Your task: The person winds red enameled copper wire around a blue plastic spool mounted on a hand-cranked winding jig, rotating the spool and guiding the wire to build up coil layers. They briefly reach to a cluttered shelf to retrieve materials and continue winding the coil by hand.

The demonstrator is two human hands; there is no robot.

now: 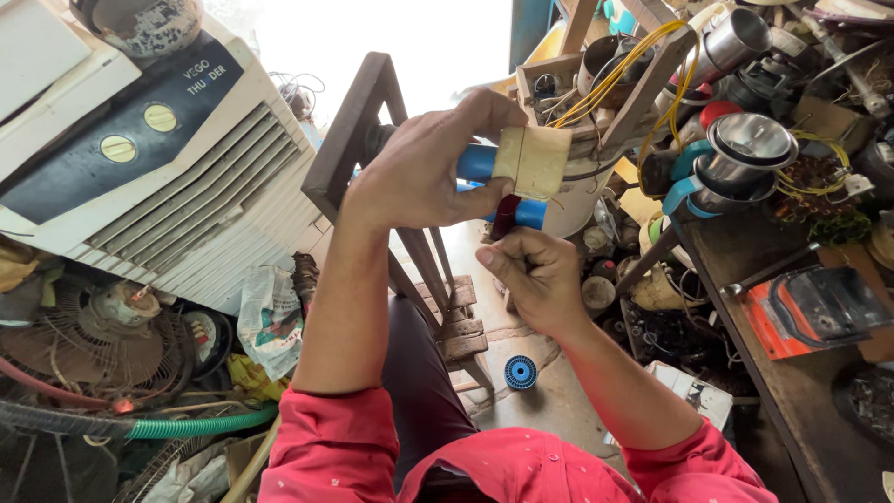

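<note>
A person in a red long-sleeved shirt works over a cluttered workshop floor, both hands raised at chest height. The left hand (pixel 419 163) closes its grip around a blue cylindrical plastic spool (pixel 480 162), thumb and fingers pressing a tan rectangular paper wrap (pixel 533 160) against the spool's middle. Just below that grip, the right hand (pixel 533 277) is curled shut, pinching what appears to be a fine copper wire; the strand is too thin to make out with certainty. A dark red strip (pixel 506 215) hangs from the spool between the two hands. Behind the left grip stands a dark wooden frame (pixel 346 140), and beyond it to the left a white boxy air cooler with slatted vents (pixel 186 196). Right of the grip, a dark wooden desk (pixel 792 391) carries shiny steel mixer jars (pixel 745 149) and an orange-edged tool case (pixel 810 312). Beneath the right hand, a small round blue bobbin (pixel 521 372) lies on the concrete floor (pixel 549 396).
</note>
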